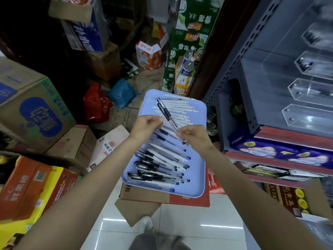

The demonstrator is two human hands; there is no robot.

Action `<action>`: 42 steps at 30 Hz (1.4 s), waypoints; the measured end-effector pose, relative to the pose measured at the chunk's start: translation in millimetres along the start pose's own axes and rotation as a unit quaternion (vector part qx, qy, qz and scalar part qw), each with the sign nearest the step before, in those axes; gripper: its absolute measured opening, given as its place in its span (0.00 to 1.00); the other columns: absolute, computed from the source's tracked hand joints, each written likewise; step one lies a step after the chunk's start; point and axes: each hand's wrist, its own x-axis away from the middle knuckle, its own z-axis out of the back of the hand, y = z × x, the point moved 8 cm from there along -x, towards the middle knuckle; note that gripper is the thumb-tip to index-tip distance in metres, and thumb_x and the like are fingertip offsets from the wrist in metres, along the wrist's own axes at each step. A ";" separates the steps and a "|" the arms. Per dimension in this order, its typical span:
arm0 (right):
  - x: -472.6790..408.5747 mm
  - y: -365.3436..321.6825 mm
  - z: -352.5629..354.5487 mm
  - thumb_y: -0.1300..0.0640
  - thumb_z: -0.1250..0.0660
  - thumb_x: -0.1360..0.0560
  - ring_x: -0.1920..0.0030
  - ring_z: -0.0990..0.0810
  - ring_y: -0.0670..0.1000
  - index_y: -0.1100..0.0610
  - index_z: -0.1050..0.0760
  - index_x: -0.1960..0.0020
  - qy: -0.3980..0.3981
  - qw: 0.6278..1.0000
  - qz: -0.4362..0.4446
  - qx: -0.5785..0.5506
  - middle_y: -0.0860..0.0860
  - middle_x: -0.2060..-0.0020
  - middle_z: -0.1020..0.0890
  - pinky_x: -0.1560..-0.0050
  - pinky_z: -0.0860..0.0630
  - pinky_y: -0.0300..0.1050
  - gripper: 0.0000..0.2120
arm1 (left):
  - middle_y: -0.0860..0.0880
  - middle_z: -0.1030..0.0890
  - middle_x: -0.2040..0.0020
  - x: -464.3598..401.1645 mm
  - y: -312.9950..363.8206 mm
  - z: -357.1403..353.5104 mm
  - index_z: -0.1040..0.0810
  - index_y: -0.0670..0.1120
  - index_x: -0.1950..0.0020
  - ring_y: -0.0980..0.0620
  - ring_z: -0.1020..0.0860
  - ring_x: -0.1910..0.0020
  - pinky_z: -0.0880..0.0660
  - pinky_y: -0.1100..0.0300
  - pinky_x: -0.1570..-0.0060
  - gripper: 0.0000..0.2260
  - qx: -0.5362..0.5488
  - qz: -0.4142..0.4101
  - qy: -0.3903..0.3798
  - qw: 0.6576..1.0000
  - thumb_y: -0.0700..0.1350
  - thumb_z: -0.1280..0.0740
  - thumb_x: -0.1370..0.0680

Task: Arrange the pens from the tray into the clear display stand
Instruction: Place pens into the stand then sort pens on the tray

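In the head view, both bare hands meet over the middle of a pale blue tray (200, 145) that sits on a flattened cardboard box (144, 197) above a glossy tiled floor. The right hand (193, 137) has its fingers curled inward, thumb and forefinger pinched on the lower end of a black-gripped pen (166, 112), which slants up toward 11 o'clock from that pinch, lifted over the pens beneath it. A second dark pen seems to lie right against it, though I cannot tell whether the hand holds one or two. The left hand (146, 125) is at 9 o'clock of the right one, its fingers bent and bunched together, fingertips (159, 121) touching the white pens at the tray's centre; whether it actually grips one I cannot tell. The tray's far half holds white pens (177, 105) fanned side by side; the near half, toward 6 o'clock, holds a crowded heap of clear and black pens (158, 168). At 2 o'clock of the tray, on a grey metal shelf (252, 73), stands the clear display stand (306, 87) with its stepped row of transparent pockets, blurred by motion. Printed cartons (30, 109) are stacked at 9 o'clock.
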 end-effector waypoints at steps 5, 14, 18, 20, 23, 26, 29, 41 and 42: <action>12.8 -46.1 24.6 0.64 0.30 0.27 0.72 0.22 0.40 0.60 0.20 0.61 -0.009 0.997 0.026 -0.066 0.47 0.73 0.20 0.67 0.25 0.33 0.04 | 0.43 0.17 0.55 6.3 70.9 -36.4 0.23 0.34 0.53 0.55 0.20 0.59 0.23 0.67 0.57 0.11 0.096 -0.021 -0.060 0.993 0.44 0.36 0.22; 65.4 -99.2 193.2 0.57 0.34 0.24 0.57 0.20 0.48 0.49 0.32 0.36 0.190 0.974 0.127 -0.008 0.45 0.57 0.22 0.58 0.21 0.39 0.18 | 0.50 0.25 0.66 37.1 203.3 -130.7 0.35 0.49 0.62 0.46 0.24 0.64 0.30 0.53 0.63 0.12 -0.309 -0.290 -0.119 0.898 0.43 0.40 0.20; 79.8 -92.0 256.9 0.69 0.37 0.25 0.67 0.19 0.40 0.62 0.24 0.44 0.200 0.961 0.174 -0.072 0.51 0.63 0.23 0.62 0.24 0.29 0.11 | 0.53 0.29 0.68 50.9 242.8 -185.2 0.28 0.47 0.55 0.48 0.29 0.66 0.34 0.55 0.67 0.06 -0.404 -0.367 -0.103 0.832 0.47 0.38 0.21; 84.0 -81.1 286.7 0.71 0.35 0.26 0.67 0.19 0.41 0.62 0.22 0.52 0.206 0.958 0.181 -0.084 0.54 0.65 0.21 0.58 0.23 0.32 0.08 | 0.51 0.26 0.65 51.0 257.8 -210.8 0.26 0.48 0.55 0.47 0.26 0.62 0.29 0.53 0.63 0.05 -0.416 -0.383 -0.092 0.819 0.48 0.37 0.21; 88.9 -67.8 337.1 0.70 0.32 0.28 0.61 0.18 0.49 0.61 0.21 0.55 0.220 0.953 0.187 -0.097 0.59 0.61 0.18 0.50 0.21 0.38 0.06 | 0.49 0.24 0.50 48.8 280.8 -236.7 0.22 0.48 0.47 0.48 0.25 0.51 0.26 0.50 0.52 0.08 -0.401 -0.394 -0.035 0.826 0.48 0.38 0.21; 86.1 -47.4 397.6 0.70 0.33 0.27 0.64 0.17 0.45 0.65 0.21 0.51 0.253 0.945 0.167 -0.119 0.57 0.61 0.18 0.52 0.20 0.36 0.06 | 0.49 0.26 0.46 43.1 296.0 -253.2 0.22 0.47 0.41 0.47 0.25 0.49 0.25 0.50 0.51 0.12 -0.405 -0.393 0.041 0.825 0.49 0.39 0.20; 72.4 -26.9 438.5 0.70 0.34 0.26 0.67 0.17 0.41 0.65 0.21 0.50 0.255 0.950 0.152 -0.090 0.56 0.60 0.18 0.51 0.20 0.37 0.07 | 0.45 0.27 0.52 41.7 304.6 -277.4 0.24 0.42 0.37 0.50 0.27 0.53 0.29 0.60 0.49 0.14 -0.354 -0.399 0.039 0.845 0.45 0.40 0.20; 29.3 -16.0 447.3 0.64 0.27 0.31 0.59 0.21 0.49 0.61 0.18 0.56 0.194 0.937 0.180 0.228 0.55 0.60 0.17 0.59 0.30 0.31 0.03 | 0.51 0.24 0.53 48.1 304.1 -315.4 0.23 0.43 0.48 0.57 0.27 0.55 0.34 0.80 0.55 0.06 -0.313 -0.393 0.067 0.862 0.37 0.34 0.24; 26.2 -17.6 445.7 0.63 0.27 0.31 0.58 0.21 0.50 0.61 0.17 0.56 0.191 0.929 0.182 0.260 0.54 0.59 0.17 0.57 0.29 0.33 0.04 | 0.51 0.24 0.54 48.9 305.1 -316.5 0.22 0.43 0.49 0.57 0.27 0.56 0.36 0.82 0.56 0.05 -0.313 -0.392 0.067 0.863 0.37 0.34 0.24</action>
